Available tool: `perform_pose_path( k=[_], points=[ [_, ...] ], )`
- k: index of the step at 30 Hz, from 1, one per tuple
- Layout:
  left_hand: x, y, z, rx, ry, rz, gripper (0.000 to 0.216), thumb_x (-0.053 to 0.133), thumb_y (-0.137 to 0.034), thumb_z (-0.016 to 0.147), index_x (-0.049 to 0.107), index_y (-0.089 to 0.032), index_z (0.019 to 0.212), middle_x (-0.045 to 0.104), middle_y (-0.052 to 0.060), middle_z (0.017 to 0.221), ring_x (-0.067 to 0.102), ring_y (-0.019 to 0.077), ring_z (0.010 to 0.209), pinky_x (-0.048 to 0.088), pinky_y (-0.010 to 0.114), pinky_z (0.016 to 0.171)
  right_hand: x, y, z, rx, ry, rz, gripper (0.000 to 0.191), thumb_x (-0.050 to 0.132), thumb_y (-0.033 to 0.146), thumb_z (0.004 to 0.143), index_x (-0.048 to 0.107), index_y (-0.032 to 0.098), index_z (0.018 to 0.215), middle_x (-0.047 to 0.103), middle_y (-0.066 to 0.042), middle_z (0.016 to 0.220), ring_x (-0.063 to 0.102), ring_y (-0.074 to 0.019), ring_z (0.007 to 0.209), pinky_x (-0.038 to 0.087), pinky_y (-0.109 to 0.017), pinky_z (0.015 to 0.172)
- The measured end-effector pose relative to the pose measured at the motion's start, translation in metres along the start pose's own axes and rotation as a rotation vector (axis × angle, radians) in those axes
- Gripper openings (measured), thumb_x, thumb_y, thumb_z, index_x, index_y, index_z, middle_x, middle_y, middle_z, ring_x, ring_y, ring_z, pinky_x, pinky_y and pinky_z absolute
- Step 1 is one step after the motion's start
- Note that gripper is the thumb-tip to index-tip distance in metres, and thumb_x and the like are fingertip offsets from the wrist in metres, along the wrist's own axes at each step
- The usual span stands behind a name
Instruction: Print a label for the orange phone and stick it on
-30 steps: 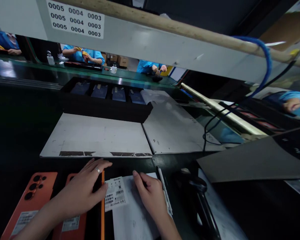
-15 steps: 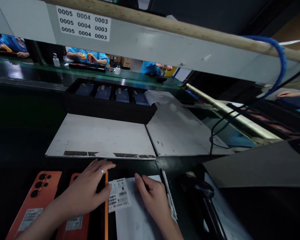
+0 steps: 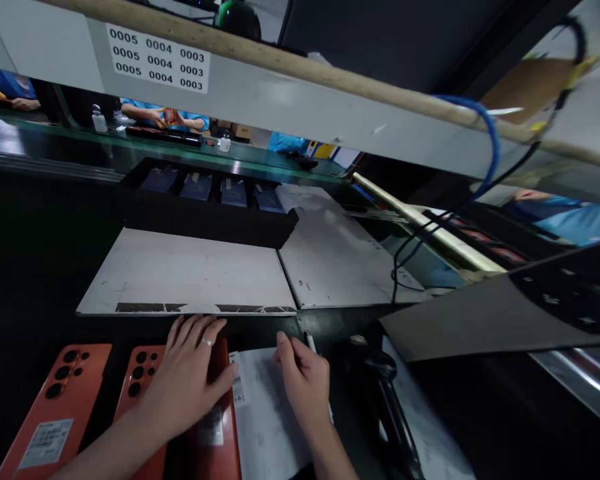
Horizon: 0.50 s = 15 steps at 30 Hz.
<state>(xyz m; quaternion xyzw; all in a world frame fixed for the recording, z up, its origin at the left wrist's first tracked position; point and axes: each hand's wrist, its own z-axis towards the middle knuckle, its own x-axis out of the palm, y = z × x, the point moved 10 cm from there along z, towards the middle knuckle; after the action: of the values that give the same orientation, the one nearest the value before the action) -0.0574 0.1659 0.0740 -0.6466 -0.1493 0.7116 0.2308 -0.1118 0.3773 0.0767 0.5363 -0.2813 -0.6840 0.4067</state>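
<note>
My left hand (image 3: 187, 377) lies over an orange phone (image 3: 229, 427) with its back up. Its fingers reach across the phone's upper end and its thumb rests at the right edge, so the hand spans the phone. My right hand (image 3: 305, 373) is curled with the thumb uppermost above white papers (image 3: 265, 413); what its fingers hold, if anything, is hidden. A printed label (image 3: 238, 383) shows partly beside the held phone. Left of it lie a second orange phone (image 3: 136, 377), partly under my left arm, and a third orange phone (image 3: 63, 407).
A black scanner (image 3: 387, 393) stands right of a white pen (image 3: 310, 341). White boards (image 3: 195, 273) lie ahead, with a black tray (image 3: 205, 217) of blue phones behind. A shelf beam (image 3: 260, 87) and a blue cable (image 3: 493, 147) cross above. People in blue sleeves work beyond.
The phone under my left hand has turned from standing on its edge to showing its back, covering more of the label. My right hand stays curled over the papers. The view has shifted right.
</note>
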Motion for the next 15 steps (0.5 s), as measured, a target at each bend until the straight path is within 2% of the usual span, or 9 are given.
perform_pose_path(
  k=[2,6,8,10,11,13,15],
  points=[
    [0.004,0.0,0.002,0.005,-0.02,0.027,0.053,0.042,-0.054,0.102,0.045,-0.024,0.146,0.051,0.008,0.146,0.039,0.0306,0.139,0.025,0.064,0.12,-0.009,-0.004,-0.002,-0.005,-0.095,0.016,0.053,0.053,0.049,0.1,0.057,0.017,0.058,0.05,0.002,0.05,0.045,-0.0104,0.048,0.036,-0.023,0.051],
    [0.002,0.002,0.004,-0.01,-0.038,-0.004,0.05,0.038,-0.051,0.103,0.048,-0.023,0.143,0.054,0.009,0.142,0.045,0.0302,0.133,0.035,0.059,0.113,-0.035,-0.005,-0.006,-0.065,-0.326,0.049,0.053,0.053,0.051,0.1,0.058,0.017,0.059,0.049,0.001,0.049,0.045,-0.0112,0.046,0.038,-0.024,0.052],
    [-0.005,0.002,0.004,-0.007,-0.033,-0.023,0.048,0.041,-0.044,0.102,0.048,-0.021,0.143,0.054,0.01,0.141,0.046,0.0303,0.132,0.037,0.057,0.112,-0.063,-0.001,-0.009,-0.089,-0.488,0.034,0.055,0.052,0.055,0.099,0.059,0.017,0.06,0.047,0.001,0.048,0.043,-0.0118,0.046,0.037,-0.025,0.051],
    [-0.017,0.003,0.003,0.009,-0.007,-0.075,0.045,0.041,-0.037,0.1,0.05,-0.02,0.141,0.053,0.01,0.142,0.045,0.0289,0.133,0.039,0.053,0.113,-0.097,0.001,-0.011,-0.043,-0.588,-0.046,0.056,0.048,0.061,0.097,0.062,0.017,0.064,0.052,-0.001,0.052,0.049,-0.0145,0.05,0.04,-0.026,0.054],
    [-0.025,0.005,0.002,0.019,0.015,-0.108,0.044,0.041,-0.035,0.099,0.052,-0.021,0.139,0.053,0.01,0.142,0.046,0.0279,0.133,0.04,0.051,0.112,-0.114,0.0,-0.011,0.003,-0.586,-0.133,0.055,0.047,0.064,0.095,0.065,0.018,0.07,0.059,-0.004,0.059,0.055,-0.0174,0.056,0.044,-0.029,0.058],
    [-0.045,0.014,-0.001,0.036,0.054,-0.133,0.043,0.042,-0.036,0.099,0.054,-0.021,0.138,0.055,0.01,0.14,0.048,0.0276,0.131,0.043,0.048,0.11,-0.142,-0.009,-0.009,0.111,-0.48,-0.418,0.057,0.047,0.071,0.086,0.072,0.019,0.09,0.071,-0.012,0.084,0.066,-0.0282,0.075,0.051,-0.039,0.069],
    [-0.063,0.03,-0.007,0.03,0.07,-0.074,0.046,0.043,-0.038,0.098,0.055,-0.021,0.139,0.056,0.011,0.139,0.048,0.03,0.131,0.043,0.05,0.109,-0.167,-0.032,-0.012,0.224,-0.38,-0.702,0.065,0.05,0.076,0.077,0.072,0.022,0.107,0.07,-0.018,0.109,0.068,-0.0399,0.094,0.053,-0.052,0.078]
  ],
)
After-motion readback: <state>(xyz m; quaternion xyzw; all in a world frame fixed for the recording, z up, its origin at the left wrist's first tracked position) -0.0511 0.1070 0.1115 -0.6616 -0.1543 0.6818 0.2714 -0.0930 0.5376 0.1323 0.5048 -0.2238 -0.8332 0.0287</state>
